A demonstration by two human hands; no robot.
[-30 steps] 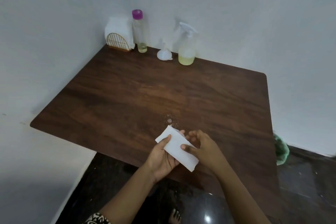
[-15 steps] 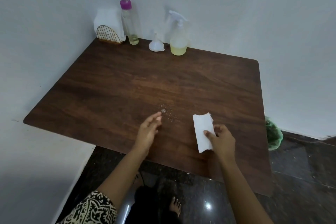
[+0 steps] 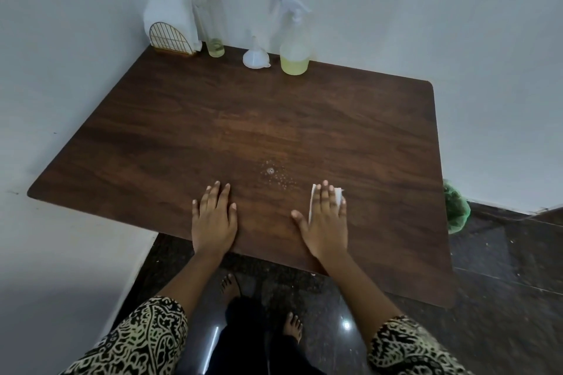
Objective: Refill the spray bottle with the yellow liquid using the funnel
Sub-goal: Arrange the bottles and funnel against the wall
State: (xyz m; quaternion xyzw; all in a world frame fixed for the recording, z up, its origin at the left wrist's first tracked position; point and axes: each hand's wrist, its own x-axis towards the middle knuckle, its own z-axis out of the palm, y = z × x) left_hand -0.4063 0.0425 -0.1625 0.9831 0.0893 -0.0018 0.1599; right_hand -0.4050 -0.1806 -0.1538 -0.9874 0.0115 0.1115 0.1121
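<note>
Both hands are laid flat, palms down, on the near edge of the brown worktop point(image 3: 182, 131), low in the frame. The left hand point(image 3: 213, 216) is spread and empty. The right hand point(image 3: 327, 219) is also spread, fingers extended, pressed onto a white tissue point(image 3: 338, 193) (only its edges are seen beside the fingers). A patch of small droplets point(image 3: 274, 175) is seen between and just above the hands.

At the upper centre of the frame, against the wall and well apart from either grip, the spray bottle point(image 3: 295, 46) is stood upright with yellow liquid in its base. The white funnel point(image 3: 256, 56) is set inverted just left of it. Further left are the purple-capped bottle point(image 3: 208, 15) and a tissue holder point(image 3: 172, 33).
</note>
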